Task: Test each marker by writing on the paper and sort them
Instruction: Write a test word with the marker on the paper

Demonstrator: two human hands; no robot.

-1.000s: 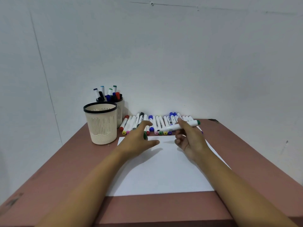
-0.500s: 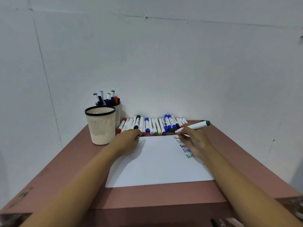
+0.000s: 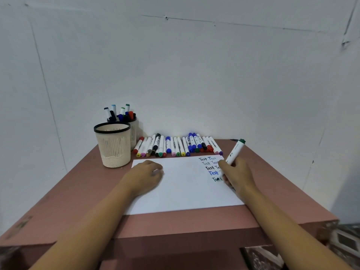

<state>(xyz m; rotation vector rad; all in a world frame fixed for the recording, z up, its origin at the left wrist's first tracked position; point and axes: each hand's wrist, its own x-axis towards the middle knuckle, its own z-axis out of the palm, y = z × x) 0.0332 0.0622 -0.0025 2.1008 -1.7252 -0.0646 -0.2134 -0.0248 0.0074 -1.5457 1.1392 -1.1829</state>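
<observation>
Green-ended marker (image 3: pixel 234 152) is in the right hand (image 3: pixel 236 176), grip curled tight round the barrel, tip down on the paper (image 3: pixel 185 191) by a green "Te". Left hand (image 3: pixel 145 177) lies flat on the paper, holding nothing. Other markers (image 3: pixel 179 147) sit in a row on the table (image 3: pixel 78 191) along the paper's far edge, next to a cream cup (image 3: pixel 114 147).

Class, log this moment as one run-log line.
right hand: grips green marker, tip on paper | left hand: rests on paper | phase: writing test

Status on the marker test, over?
Right hand grips green marker, tip down on paper. Left hand rests on paper. Nothing in the way.
</observation>
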